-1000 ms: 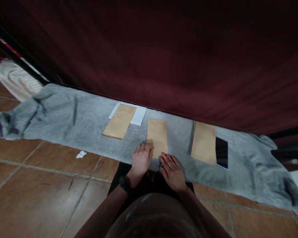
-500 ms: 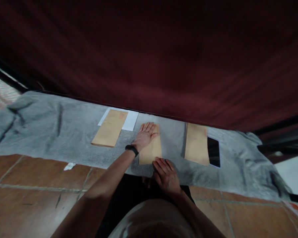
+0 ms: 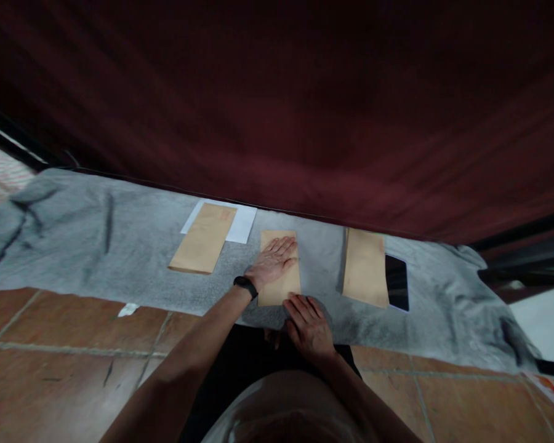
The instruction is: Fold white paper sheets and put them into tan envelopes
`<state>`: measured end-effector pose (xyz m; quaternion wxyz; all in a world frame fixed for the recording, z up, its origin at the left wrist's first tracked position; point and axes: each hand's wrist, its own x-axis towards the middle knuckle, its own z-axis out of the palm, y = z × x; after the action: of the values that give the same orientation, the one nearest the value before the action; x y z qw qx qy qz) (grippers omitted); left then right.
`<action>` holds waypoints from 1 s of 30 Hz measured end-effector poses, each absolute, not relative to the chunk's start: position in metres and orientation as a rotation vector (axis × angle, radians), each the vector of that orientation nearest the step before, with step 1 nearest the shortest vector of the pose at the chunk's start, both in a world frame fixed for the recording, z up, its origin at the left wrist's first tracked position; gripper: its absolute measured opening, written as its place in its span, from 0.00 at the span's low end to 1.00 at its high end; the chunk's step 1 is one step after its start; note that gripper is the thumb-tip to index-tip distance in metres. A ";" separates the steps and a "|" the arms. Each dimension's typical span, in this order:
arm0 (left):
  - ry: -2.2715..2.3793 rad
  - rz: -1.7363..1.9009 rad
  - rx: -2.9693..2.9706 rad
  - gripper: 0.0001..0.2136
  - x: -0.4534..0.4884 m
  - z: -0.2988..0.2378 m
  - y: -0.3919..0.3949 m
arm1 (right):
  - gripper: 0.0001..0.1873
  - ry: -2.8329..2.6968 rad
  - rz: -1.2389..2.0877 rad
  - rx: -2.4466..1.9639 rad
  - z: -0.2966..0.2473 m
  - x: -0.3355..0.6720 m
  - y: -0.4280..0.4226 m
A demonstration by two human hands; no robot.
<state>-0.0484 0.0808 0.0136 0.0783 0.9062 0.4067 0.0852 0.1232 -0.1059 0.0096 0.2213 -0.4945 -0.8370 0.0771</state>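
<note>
Directly in front of me a brown paper envelope [image 3: 278, 294] lies flat on a grey cloth [image 3: 133, 246]. My left hand [image 3: 273, 259] rests palm down on its upper middle, fingers stretched out toward the top right; a dark band circles that wrist. At the envelope's lower right corner is my right hand [image 3: 309, 325], open, its fingertips touching the corner and the cloth beside it. To the left, another brown envelope [image 3: 203, 239] lies partly over white paper [image 3: 242, 223]. On the right is a stack of brown envelopes [image 3: 365, 267].
A phone [image 3: 397, 283] with a dark screen lies against the right-hand stack. Dark red fabric [image 3: 277, 123] rises along the cloth's far edge. Below the near edge are brown floor tiles [image 3: 74, 381] and a white scrap [image 3: 128, 309]. White material [image 3: 547, 320] shows at far right.
My left hand has slid a little down and right over the envelope, uncovering its top left corner. My right hand has stayed almost still at the lower corner.
</note>
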 end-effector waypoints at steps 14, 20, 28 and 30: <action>1.051 0.339 2.702 0.27 -0.053 0.016 0.008 | 0.22 -2.273 0.110 -1.386 0.002 0.120 -0.106; 1.059 0.377 2.753 0.26 -0.074 0.011 -0.043 | 0.21 -2.265 0.104 -1.346 0.005 0.120 -0.105; 1.176 0.239 2.846 0.27 -0.098 -0.005 -0.060 | 0.26 -2.278 0.208 -1.373 0.011 0.123 -0.105; 1.167 0.129 2.870 0.28 -0.099 0.004 -0.057 | 0.25 -2.263 0.220 -1.383 0.012 0.123 -0.106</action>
<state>-0.0989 -0.0570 0.0038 0.0202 0.9253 0.3764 0.0416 0.1226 -0.1056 0.0117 0.2377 -0.5047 -0.8260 0.0803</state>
